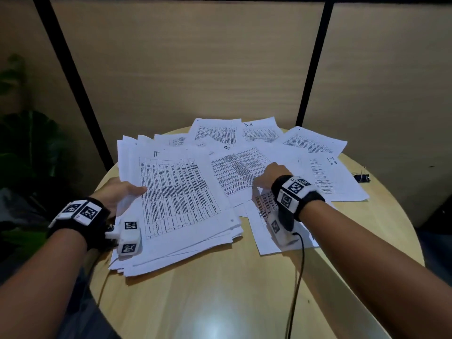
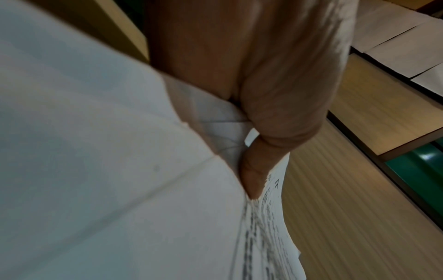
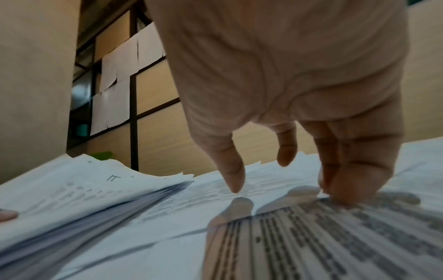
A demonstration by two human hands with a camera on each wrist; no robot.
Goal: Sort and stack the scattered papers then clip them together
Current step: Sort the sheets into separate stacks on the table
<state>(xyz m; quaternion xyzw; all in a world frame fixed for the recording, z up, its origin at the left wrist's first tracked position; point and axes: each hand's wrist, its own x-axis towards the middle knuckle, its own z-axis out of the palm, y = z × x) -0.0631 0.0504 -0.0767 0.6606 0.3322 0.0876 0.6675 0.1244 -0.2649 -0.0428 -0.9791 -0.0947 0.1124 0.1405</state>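
Note:
A thick stack of printed papers (image 1: 181, 204), topped by a sheet marked "IT", lies at the table's left. My left hand (image 1: 127, 192) grips its left edge, thumb on top and fingers beneath; in the left wrist view the thumb (image 2: 258, 170) presses the stack (image 2: 95, 170). Several loose sheets (image 1: 244, 143) lie scattered across the back and right. My right hand (image 1: 269, 174) reaches over a printed sheet (image 1: 234, 174) in the middle. Its straight fingertips (image 3: 347, 189) touch that sheet (image 3: 311, 236), holding nothing. A black binder clip (image 1: 361, 177) lies at the far right.
The round wooden table (image 1: 220, 289) has bare wood at the front. Behind it stands a beige partition with black posts (image 1: 313, 69). A dark plant (image 1: 29, 143) is at the left. A black cable (image 1: 297, 277) hangs from my right wrist.

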